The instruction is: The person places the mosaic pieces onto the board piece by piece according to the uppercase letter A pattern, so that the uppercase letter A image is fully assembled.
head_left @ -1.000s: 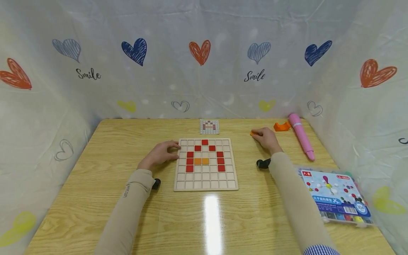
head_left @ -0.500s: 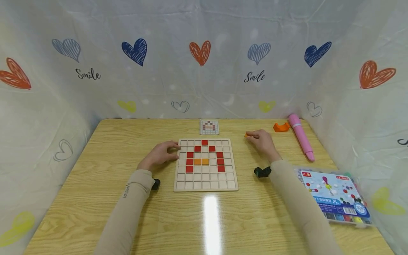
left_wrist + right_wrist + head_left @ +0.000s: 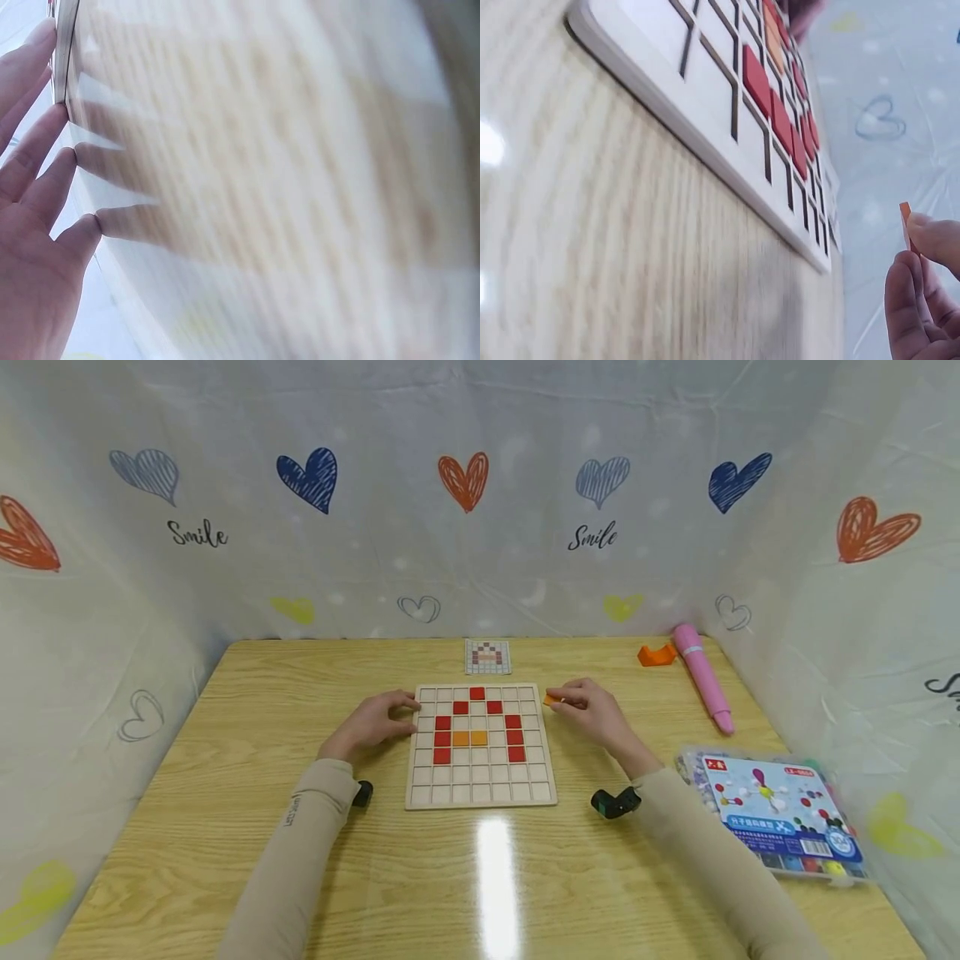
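A square wooden grid board (image 3: 482, 774) lies mid-table. Red square tiles (image 3: 442, 738) sit in its cells in an arch shape, with two orange tiles (image 3: 469, 739) side by side inside it. Fairly straight fingers of my left hand (image 3: 367, 723) touch the board's left edge; the left wrist view shows the fingertips (image 3: 88, 225) at the tabletop. Between thumb and fingers, my right hand (image 3: 597, 717) pinches a thin orange tile (image 3: 905, 217), held just off the board's upper right corner. A small card (image 3: 487, 657) behind the board shows a similar tile pattern.
An orange notched block (image 3: 657, 655) and a pink marker-shaped tube (image 3: 703, 679) lie at the back right. Nearer on the right stands a clear plastic case (image 3: 780, 814) with a printed label and colourful parts. A patterned curtain (image 3: 532, 568) walls the table's back and sides.
My right hand has carried the orange tile left and toward me, up to the board's right side. The left hand stays at the board's edge, and the head view has shifted slightly.
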